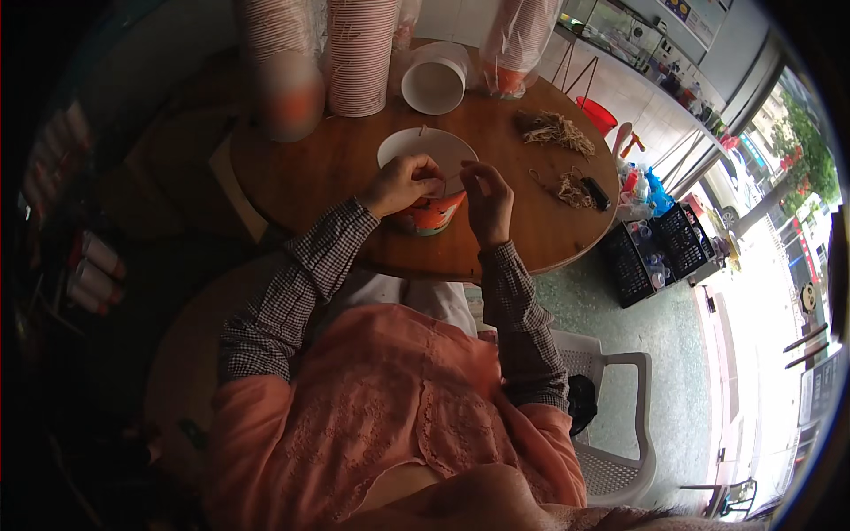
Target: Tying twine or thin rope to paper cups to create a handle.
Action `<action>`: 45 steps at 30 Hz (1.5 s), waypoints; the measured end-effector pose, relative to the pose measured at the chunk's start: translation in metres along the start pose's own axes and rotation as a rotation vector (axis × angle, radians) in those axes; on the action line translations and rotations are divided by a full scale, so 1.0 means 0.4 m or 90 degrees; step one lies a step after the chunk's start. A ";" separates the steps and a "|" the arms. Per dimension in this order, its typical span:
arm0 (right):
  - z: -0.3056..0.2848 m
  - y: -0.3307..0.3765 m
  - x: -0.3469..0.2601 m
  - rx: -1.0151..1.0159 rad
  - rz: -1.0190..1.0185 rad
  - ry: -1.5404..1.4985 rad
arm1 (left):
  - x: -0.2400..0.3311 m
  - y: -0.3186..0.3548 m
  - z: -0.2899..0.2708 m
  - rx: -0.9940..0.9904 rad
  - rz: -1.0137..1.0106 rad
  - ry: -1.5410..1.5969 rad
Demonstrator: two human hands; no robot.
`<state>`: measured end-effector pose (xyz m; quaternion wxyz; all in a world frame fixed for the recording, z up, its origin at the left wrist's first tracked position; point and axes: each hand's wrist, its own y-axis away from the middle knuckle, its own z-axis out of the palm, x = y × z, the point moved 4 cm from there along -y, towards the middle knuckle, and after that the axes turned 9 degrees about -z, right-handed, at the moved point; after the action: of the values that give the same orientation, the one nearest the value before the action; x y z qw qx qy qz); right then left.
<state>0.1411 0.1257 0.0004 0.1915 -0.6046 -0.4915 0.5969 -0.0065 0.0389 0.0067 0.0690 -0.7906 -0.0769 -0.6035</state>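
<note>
A round paper tub [428, 219], white inside with an orange printed wall, stands upright on the wooden table in front of me. A short piece of twine shows at its far rim. My left hand [404, 184] bends over the near left part of the rim, its fingers closed in a pinch. Across the opening, at the right side of the rim, my right hand [489, 199] is raised with thumb and forefinger pinched together. Whatever lies between the fingertips of either hand is too small to make out.
Tall stacks of paper tubs [361, 62] and a bagged stack [522, 44] line the table's far side, beside a tipped tub [434, 87]. Twine bundles [556, 131] lie right, one near a black object [597, 193]. Black crates [651, 257] and a plastic chair [624, 416] stand right.
</note>
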 end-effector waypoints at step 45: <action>-0.005 -0.034 -0.073 -0.079 0.065 0.000 | 0.039 0.022 0.015 0.118 0.141 0.269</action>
<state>0.1436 0.1085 0.0276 0.1231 -0.6391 -0.4963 0.5745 0.0050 0.0320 0.0201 0.2213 -0.6406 -0.0288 -0.7347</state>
